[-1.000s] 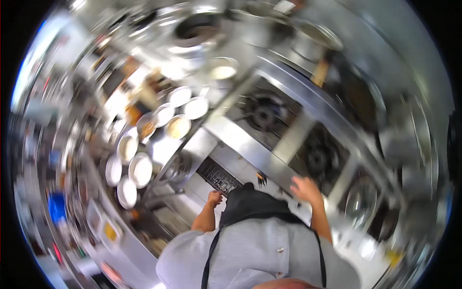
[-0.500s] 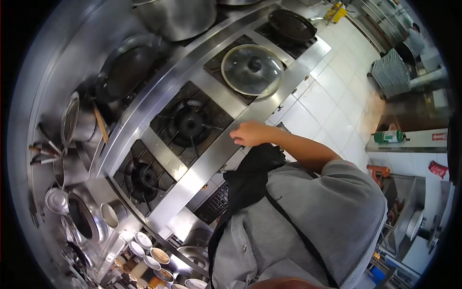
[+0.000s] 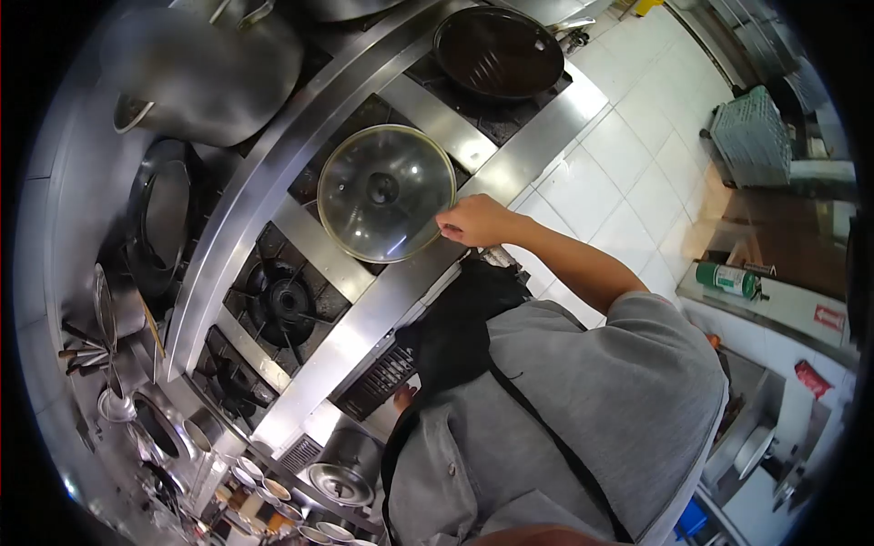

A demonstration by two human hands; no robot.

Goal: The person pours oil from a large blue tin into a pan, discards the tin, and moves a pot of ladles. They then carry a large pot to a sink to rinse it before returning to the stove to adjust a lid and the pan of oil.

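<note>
My right hand (image 3: 475,220) is closed with curled fingers, and nothing shows in it. Its fingertips overlap the near rim of a round glass lid (image 3: 355,218) in this view. The lid has a dark knob and a pale rim and lies over a stove burner. Along the stove's front edge runs a steel strip (image 3: 382,309), close to this hand. A small part of my left hand (image 3: 406,397) appears left of the black apron (image 3: 455,328), near a dark grille; most of it is hidden.
A dark frying pan (image 3: 499,55) rests on the far burner. Bare burner grates (image 3: 284,305) lie left of the lid. Behind stand a large steel pot (image 3: 218,82) and a black pan (image 3: 159,214). White floor tiles (image 3: 583,191) stretch to the right.
The view has shifted along the stove, so the lid and burners sit further left and lower. My right hand now overlaps the lid's rim. Part of my left hand has come into sight.
</note>
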